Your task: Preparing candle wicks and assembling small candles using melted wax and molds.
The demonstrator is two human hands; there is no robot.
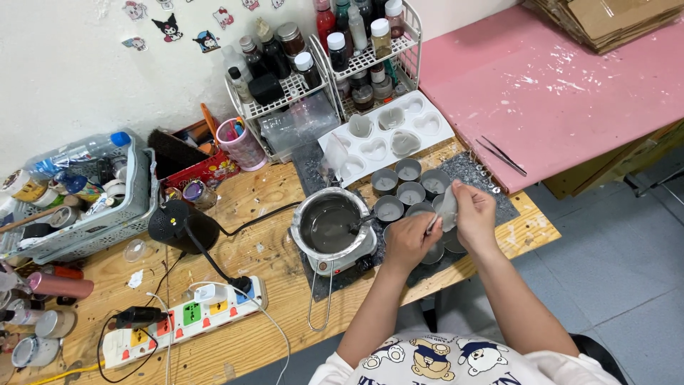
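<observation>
Two hands on one small mould at the desk's front edge

Both hands worked above the tins near the front edge. The right hand (pixel 474 214) was closed around a small pale mould (pixel 448 207), and the left hand (pixel 410 239) pinched a thin stick (pixel 432 224) at its side. A steady grip and a shallow, slow pry would have served best, I judge, kept over the mat (pixel 477 171).

Counted: one pot (pixel 331 228) of grey wax, about seven round tins (pixel 410 192) with some hidden, one white tray (pixel 385 135) of roughly eight hearts, one power strip (pixel 182 321).
</observation>
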